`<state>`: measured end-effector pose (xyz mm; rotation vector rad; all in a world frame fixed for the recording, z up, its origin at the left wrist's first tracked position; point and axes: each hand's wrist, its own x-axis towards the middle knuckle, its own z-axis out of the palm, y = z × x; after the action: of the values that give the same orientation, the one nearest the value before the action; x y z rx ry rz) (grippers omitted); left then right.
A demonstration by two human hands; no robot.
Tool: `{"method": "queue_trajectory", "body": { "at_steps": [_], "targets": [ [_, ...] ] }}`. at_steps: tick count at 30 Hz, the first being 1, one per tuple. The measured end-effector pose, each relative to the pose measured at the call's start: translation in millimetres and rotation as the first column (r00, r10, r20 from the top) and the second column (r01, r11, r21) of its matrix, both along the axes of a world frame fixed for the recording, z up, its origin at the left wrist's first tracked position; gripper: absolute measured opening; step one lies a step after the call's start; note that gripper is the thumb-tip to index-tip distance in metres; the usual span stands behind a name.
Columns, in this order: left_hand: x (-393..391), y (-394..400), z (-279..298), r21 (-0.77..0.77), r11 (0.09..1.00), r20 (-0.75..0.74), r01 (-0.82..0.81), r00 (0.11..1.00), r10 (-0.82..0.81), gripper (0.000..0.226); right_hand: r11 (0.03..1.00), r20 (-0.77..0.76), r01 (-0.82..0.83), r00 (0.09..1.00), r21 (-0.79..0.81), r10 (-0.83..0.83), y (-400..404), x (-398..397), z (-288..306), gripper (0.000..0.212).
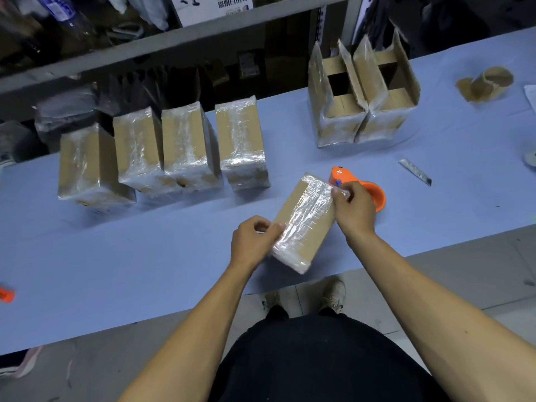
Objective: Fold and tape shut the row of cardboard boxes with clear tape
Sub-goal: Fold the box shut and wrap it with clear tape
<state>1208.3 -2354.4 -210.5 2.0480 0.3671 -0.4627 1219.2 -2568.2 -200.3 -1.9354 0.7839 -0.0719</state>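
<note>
A long worktop [145, 271] covered in pale blue sheeting runs across the view, with a grey metal shelf [174, 44] behind it holding a printed white carton and bagged goods. On the worktop's far left stand four closed cardboard boxes [162, 152] in a row, each wrapped in clear tape, the middle two touching and the others just beside them. Farther right, well apart from that row, two open boxes [362, 94] stand side by side and touching, their flaps upright and their outer walls taped.

Near the front edge, between the two hands, lies the box being taped [304, 221], set at a slant, its top face crossed by a wide band of clear tape. The left hand [255, 242] has its fingers curled at the box's near left edge, thumb and fingertips pinching the tape end there. The right hand [355, 207] pinches the tape at the box's far right corner with thumb and forefinger. Just behind the right hand sits an orange tape dispenser [374, 190], partly hidden by the fingers; whether the hand touches it cannot be told.

Towards the far right rests an empty brown tape core [490, 82], and nearer, a small utility knife [415, 171] lies flat. A small orange object [5, 294] shows at the left edge.
</note>
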Motion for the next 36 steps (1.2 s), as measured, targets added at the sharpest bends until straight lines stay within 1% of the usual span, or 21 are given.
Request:
{"method": "queue_trajectory", "body": {
  "at_steps": [2,3,7,8,10,11,12,13,14,15,17,18,20,23,25,29,30,32,33,34,36],
  "targets": [
    [4.3,-1.4,0.9,-0.079,0.994,-0.096,0.075,0.992,-0.083,0.024,0.998,0.033,-0.063,0.997,0.014,0.063,-1.6,4.4,-1.2,0.02],
    [10.3,-4.5,1.9,-0.137,0.988,-0.12,0.077,0.988,-0.093,0.026,0.994,0.051,-0.108,0.993,0.021,0.106,-2.0,6.8,-2.2,0.019],
    [45.6,-35.5,5.5,-0.249,0.968,-0.102,-0.015,0.995,-0.011,0.061,0.947,0.091,-0.313,0.944,-0.068,0.318,-1.1,16.2,-5.0,0.017],
    [51.7,-43.7,5.3,-0.26,0.965,-0.08,-0.008,0.997,-0.013,0.065,0.932,0.088,-0.355,0.929,-0.075,0.361,-2.3,18.9,-4.5,0.017],
    [54.5,-54.5,0.7,-0.244,0.969,-0.027,0.038,0.999,-0.046,0.056,0.933,0.081,-0.36,0.93,-0.014,0.36,-7.4,22.7,-3.4,0.02],
    [52.2,-57.0,-2.7,-0.223,0.973,-0.005,0.055,0.998,-0.057,0.047,0.954,0.068,-0.301,0.951,-0.006,0.301,-12.9,23.2,-5.0,0.023],
    [48.5,-58.4,-5.3,-0.209,0.976,0.008,0.059,0.998,-0.058,0.039,0.976,0.034,-0.211,0.976,-0.054,0.213,-20.3,21.9,-7.9,0.027],
    [44.7,-59.0,-7.3,-0.213,0.976,0.01,0.049,0.999,-0.048,0.031,0.981,-0.015,-0.123,0.992,-0.148,0.122,-28.2,19.5,-11.6,0.033],
    [41.5,-59.1,-8.5,-0.23,0.973,0.006,0.032,0.999,-0.031,0.026,0.967,-0.08,-0.082,0.995,-0.24,0.064,-35.3,15.8,-15.8,0.042],
    [38.6,-59.0,-8.2,-0.246,0.969,0.002,0.016,1.0,-0.016,0.024,0.954,-0.157,-0.106,0.986,-0.282,0.063,-39.4,12.1,-20.4,0.054],
    [36.0,-59.6,-6.6,-0.243,0.97,0.011,0.015,1.0,-0.013,0.026,0.928,-0.3,-0.263,0.937,-0.264,0.181,-40.2,6.9,-30.5,0.077],
    [35.7,-59.3,-6.6,-0.227,0.974,0.013,0.018,1.0,-0.015,0.028,0.9,-0.342,-0.344,0.907,-0.268,0.245,-39.1,6.1,-35.5,0.083],
    [35.1,-57.2,-5.8,-0.212,0.977,-0.012,0.016,1.0,-0.019,0.029,0.836,-0.369,-0.437,0.876,-0.331,0.312,-39.3,7.2,-41.7,0.081],
    [39.2,-50.7,-2.1,-0.204,0.978,-0.066,0.032,0.997,-0.046,0.029,0.791,-0.322,-0.468,0.876,-0.394,0.358,-43.9,11.9,-36.7,0.068],
    [45.6,-48.6,-0.9,-0.156,0.985,-0.048,0.074,0.995,-0.083,0.028,0.795,-0.286,-0.431,0.898,-0.427,0.333,-46.8,15.1,-29.6,0.056],
    [58.4,-54.9,7.8,-0.08,0.98,0.018,0.181,0.983,-0.18,0.044,0.908,-0.214,-0.228,0.964,-0.352,0.16,-48.4,17.7,-7.4,0.041],
    [61.2,-57.0,11.3,-0.066,0.977,0.024,0.202,0.979,-0.201,0.048,0.916,-0.188,-0.209,0.97,-0.342,0.152,-48.8,16.7,-0.1,0.042],
    [67.6,-61.5,17.9,-0.007,0.971,0.073,0.241,0.968,-0.24,0.051,0.906,-0.132,-0.226,0.973,-0.358,0.19,-51.5,14.6,14.7,0.056],
    [71.3,-64.3,22.7,0.02,0.97,0.119,0.244,0.962,-0.244,0.049,0.895,-0.103,-0.235,0.972,-0.379,0.212,-53.4,14.0,22.1,0.059],
    [75.6,-67.8,30.0,0.018,0.975,0.167,0.221,0.961,-0.221,0.044,0.884,-0.072,-0.239,0.971,-0.402,0.23,-55.5,13.5,28.7,0.057],
    [85.8,-76.0,48.6,-0.081,0.988,0.202,0.129,0.973,-0.11,0.027,0.868,0.002,-0.241,0.963,-0.434,0.268,-58.9,13.7,41.4,0.044]
  ]
}}
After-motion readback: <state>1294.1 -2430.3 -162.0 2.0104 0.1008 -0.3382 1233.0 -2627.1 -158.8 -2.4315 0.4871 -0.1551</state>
